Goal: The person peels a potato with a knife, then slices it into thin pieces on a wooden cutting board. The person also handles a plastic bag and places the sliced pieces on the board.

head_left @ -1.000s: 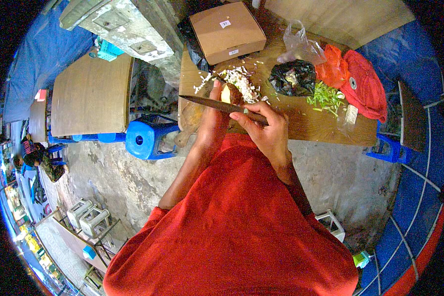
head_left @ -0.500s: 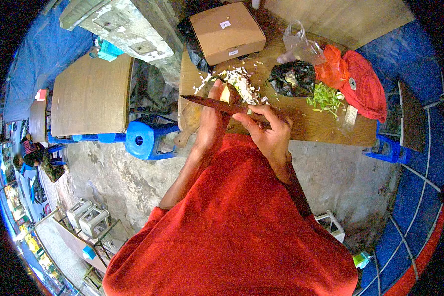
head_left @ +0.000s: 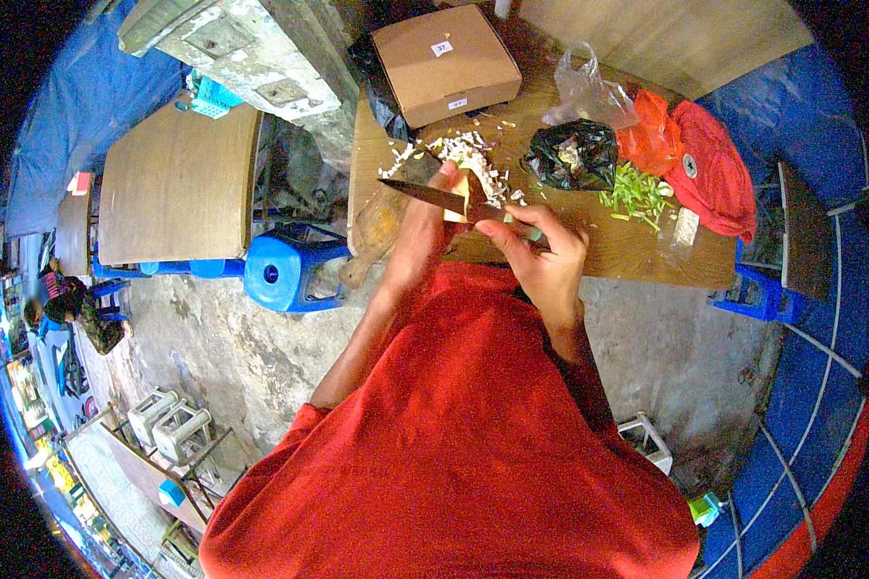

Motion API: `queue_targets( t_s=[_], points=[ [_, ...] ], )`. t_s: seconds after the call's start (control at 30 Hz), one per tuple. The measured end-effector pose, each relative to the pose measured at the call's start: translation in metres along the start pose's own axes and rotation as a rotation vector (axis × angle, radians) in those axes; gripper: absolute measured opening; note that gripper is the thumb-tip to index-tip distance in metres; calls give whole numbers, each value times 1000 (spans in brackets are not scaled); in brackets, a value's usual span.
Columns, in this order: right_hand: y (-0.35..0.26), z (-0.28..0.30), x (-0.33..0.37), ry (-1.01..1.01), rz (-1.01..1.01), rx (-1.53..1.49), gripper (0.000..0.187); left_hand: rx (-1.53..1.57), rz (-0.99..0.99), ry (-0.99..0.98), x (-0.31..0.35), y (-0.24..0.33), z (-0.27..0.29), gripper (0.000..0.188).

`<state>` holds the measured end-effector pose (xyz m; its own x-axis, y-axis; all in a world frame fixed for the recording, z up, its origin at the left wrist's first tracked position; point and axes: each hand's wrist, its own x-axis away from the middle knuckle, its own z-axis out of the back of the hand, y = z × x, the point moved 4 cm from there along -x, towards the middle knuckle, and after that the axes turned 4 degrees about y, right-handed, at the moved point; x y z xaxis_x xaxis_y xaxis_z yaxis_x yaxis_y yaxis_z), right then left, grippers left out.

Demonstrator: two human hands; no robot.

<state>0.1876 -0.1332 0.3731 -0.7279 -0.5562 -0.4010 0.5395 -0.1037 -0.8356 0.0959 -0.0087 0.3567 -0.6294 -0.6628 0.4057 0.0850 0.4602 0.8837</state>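
My left hand (head_left: 421, 232) is wrapped round a pale yellow chunk (head_left: 462, 182) with brown skin, perhaps a root vegetable. In my right hand (head_left: 543, 253) is a knife (head_left: 417, 194), its dark blade lying across the chunk and pointing left. The knife's handle is mostly covered by my fingers. Beneath my left hand lies a worn wooden cutting board (head_left: 381, 224), its handle toward me. Chopped white pieces (head_left: 465, 150) are heaped and scattered just beyond my hands.
On the wooden table (head_left: 608, 246) stand a cardboard box (head_left: 444, 68), a black plastic bag (head_left: 572, 159), a clear bag (head_left: 589, 92), sliced green vegetables (head_left: 635, 193) and red cloth (head_left: 714, 169). A blue stool (head_left: 275, 275) is at left, near another table (head_left: 179, 188).
Both hands have shifted slightly right, carrying the chunk and knife. The blade has moved right with them and now crosses the chunk's pale face. More of the cutting board shows.
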Motion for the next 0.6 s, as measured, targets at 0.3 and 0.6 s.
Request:
queue_targets(
  t_s=[0.3, 0.6],
  points=[
    [-9, 7, -4, 49, 60, 9, 27, 136, 37, 38, 5, -1, 2, 45],
    [-6, 0, 0, -52, 5, -30, 24, -290, -34, 48, 14, 1, 9, 52]
  ],
)
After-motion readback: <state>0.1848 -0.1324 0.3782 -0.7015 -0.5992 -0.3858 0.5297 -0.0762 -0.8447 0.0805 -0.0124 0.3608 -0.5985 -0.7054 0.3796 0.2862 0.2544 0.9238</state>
